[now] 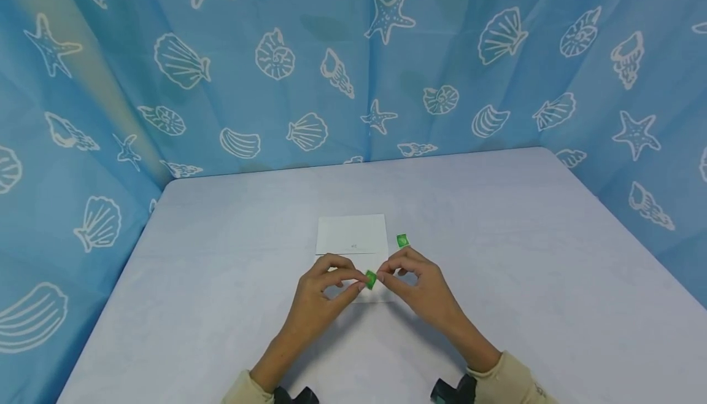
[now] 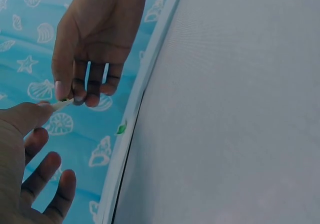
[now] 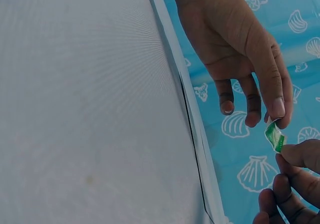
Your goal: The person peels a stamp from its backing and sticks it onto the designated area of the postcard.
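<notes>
Both of my hands meet over the middle of the table and pinch one small green piece (image 1: 370, 279) between them. My left hand (image 1: 360, 282) holds its left edge with thumb and forefinger, and my right hand (image 1: 382, 275) holds its right edge. The right wrist view shows the green piece (image 3: 274, 136) with a white back, between the left hand (image 3: 276, 113) above and the right hand (image 3: 291, 157) below. Seen from the left wrist, the piece (image 2: 62, 103) is edge-on between the left hand (image 2: 42, 115) and the right hand (image 2: 76, 91). A second green piece (image 1: 402, 240) lies on the table.
A white sheet (image 1: 351, 235) lies flat on the grey table (image 1: 221, 256) just beyond and under my hands. Blue curtains printed with shells and starfish (image 1: 353, 72) close in the back and both sides. The second green piece (image 2: 121, 129) shows near the sheet's edge.
</notes>
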A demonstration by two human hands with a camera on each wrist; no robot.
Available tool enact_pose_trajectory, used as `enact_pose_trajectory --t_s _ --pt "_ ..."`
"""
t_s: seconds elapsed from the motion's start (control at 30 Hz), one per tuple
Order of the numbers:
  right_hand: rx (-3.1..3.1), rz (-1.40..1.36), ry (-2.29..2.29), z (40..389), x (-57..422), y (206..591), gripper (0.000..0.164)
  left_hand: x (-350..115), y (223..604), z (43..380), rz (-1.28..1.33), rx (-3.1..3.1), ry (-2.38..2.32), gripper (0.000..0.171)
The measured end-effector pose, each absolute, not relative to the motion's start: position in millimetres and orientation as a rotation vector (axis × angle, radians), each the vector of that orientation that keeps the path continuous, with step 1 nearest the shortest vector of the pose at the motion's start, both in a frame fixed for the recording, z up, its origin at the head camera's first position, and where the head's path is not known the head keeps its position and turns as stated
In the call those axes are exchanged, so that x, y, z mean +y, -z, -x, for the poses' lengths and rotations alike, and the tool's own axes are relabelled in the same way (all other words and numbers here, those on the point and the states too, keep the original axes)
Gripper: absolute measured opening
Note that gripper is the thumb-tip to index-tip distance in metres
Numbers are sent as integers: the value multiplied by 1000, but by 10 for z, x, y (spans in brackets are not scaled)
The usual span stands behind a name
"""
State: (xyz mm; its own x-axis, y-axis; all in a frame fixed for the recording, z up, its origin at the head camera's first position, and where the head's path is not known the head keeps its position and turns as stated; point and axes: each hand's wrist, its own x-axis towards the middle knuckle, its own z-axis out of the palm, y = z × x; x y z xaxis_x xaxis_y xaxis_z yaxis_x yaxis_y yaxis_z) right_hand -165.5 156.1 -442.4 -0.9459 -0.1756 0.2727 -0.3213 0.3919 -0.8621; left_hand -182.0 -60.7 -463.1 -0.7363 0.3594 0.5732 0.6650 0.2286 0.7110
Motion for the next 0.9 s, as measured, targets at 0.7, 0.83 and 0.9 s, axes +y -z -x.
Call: enact_pose_trajectory --t_s 0.7,0.83,0.9 --pt "-2439 -593 -1528 1693 1646 4528 11 -561 4605 1796 593 -2298 1629 6" --pt "-2454 -667 -1562 1681 1615 4534 13 -567 4602 1785 548 -2306 1708 8" --pt "-2461 -696 -1578 1680 1599 4540 16 -568 4598 1781 522 -2324 1784 10"
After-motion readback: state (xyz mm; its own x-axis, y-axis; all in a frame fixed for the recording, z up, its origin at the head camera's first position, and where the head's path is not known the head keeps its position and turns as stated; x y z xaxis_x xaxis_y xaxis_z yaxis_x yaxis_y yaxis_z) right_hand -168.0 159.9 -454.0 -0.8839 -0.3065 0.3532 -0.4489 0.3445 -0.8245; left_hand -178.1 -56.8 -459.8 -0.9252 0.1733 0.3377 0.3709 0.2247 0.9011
